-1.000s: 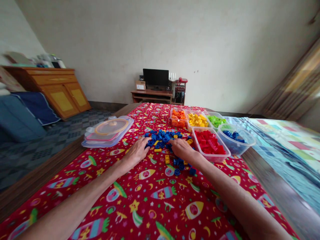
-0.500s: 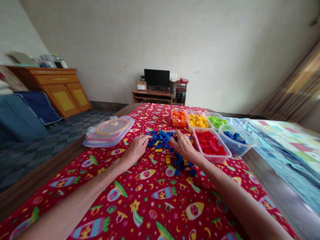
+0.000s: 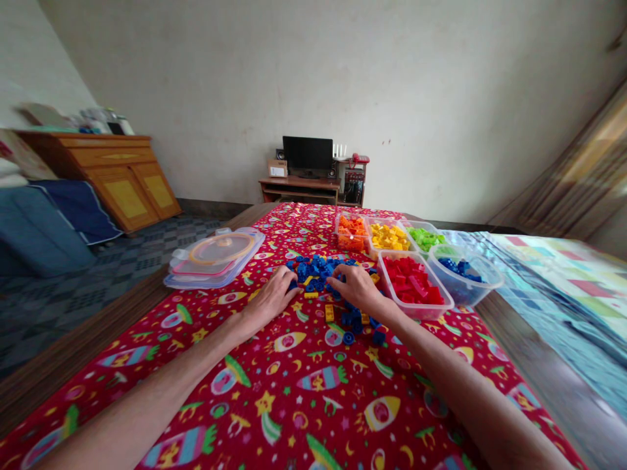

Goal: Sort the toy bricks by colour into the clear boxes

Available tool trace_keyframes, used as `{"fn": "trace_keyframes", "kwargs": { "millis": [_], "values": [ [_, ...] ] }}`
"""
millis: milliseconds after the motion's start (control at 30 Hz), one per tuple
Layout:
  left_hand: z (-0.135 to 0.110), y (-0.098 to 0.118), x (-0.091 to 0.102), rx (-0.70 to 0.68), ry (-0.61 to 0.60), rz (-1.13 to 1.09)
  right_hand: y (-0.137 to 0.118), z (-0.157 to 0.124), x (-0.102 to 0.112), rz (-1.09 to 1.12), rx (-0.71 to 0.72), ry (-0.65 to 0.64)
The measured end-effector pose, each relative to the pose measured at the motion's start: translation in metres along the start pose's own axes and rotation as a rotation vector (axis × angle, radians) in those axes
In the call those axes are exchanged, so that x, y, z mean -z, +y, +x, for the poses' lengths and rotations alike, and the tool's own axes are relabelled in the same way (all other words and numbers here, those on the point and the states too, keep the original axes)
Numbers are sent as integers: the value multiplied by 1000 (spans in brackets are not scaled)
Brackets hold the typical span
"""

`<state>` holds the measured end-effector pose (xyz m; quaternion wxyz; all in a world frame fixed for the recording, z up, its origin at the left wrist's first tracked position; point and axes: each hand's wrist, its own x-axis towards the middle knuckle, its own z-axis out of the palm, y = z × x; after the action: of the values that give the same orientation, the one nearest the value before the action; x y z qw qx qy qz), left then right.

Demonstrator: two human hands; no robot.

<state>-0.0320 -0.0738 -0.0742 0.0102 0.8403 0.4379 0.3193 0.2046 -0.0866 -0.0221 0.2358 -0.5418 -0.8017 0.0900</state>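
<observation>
Two hands are at work on one pile (image 3: pixel 318 266) of blue bricks, too jumbled to count, which lies between and just beyond them on the red cloth (image 3: pixel 274 391). The left hand (image 3: pixel 280 292) is curled in a narrow grip at the pile's left edge; whether a brick sits in it I cannot tell. The right hand (image 3: pixel 355 286) has thumb and forefinger a little apart at the right edge (again, I cannot tell if anything is between them).

At least five yellow bricks (image 3: pixel 329 313) show outside the tubs: one in the pile, two in the space between the wrists, one past the right hand's knuckles, and one in a small cluster (image 3: pixel 351 318) of blue pieces on the near side of the right hand.

Five tubs (image 3: pixel 425 313) stand to the right of the right hand and beyond it. Three make the farther row, holding orange, yellow and green bricks; two are nearer, one of red and one, round, with a few blue.

Left of the left hand lies one stack of lids (image 3: pixel 220 258) (three at least). Far beyond both hands are one monitor (image 3: pixel 307 152) and two speakers (image 3: pixel 332 171).
</observation>
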Motion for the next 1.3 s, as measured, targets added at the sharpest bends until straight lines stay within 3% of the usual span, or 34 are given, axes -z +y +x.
{"fn": "trace_keyframes", "kwargs": {
  "millis": [100, 200, 267, 333, 433, 533, 600, 767, 1033, 1167, 1300],
  "values": [
    [1, -2, -3, 32, 38, 25, 3, -6, -2, -287, 71, -106],
    [3, -2, -5, 51, 75, 40, 5, -10, -4, -428, 148, -189],
    [4, -1, -5, 62, 80, 43, 4, -9, -4, -434, 183, -199],
    [4, 2, -3, 66, 67, 55, 1, -6, -5, -378, 172, -127],
    [4, 8, 2, 35, 5, 111, 0, 0, -7, -198, 98, 24],
    [3, 11, 5, -25, -67, 156, 2, 4, -10, -73, 34, 65],
    [2, 10, 4, -68, -101, 168, 2, 3, -12, -105, 59, 22],
    [-2, 8, 3, -110, -223, 255, -5, -4, -15, -355, 166, -221],
    [1, 21, 4, -47, -269, 424, -7, -4, -20, -459, 167, -239],
    [-2, 17, -1, -20, -240, 409, -3, -3, -20, -357, 154, -166],
    [0, 12, -1, 6, -197, 293, -3, 2, -18, 41, 95, 37]
  ]
}}
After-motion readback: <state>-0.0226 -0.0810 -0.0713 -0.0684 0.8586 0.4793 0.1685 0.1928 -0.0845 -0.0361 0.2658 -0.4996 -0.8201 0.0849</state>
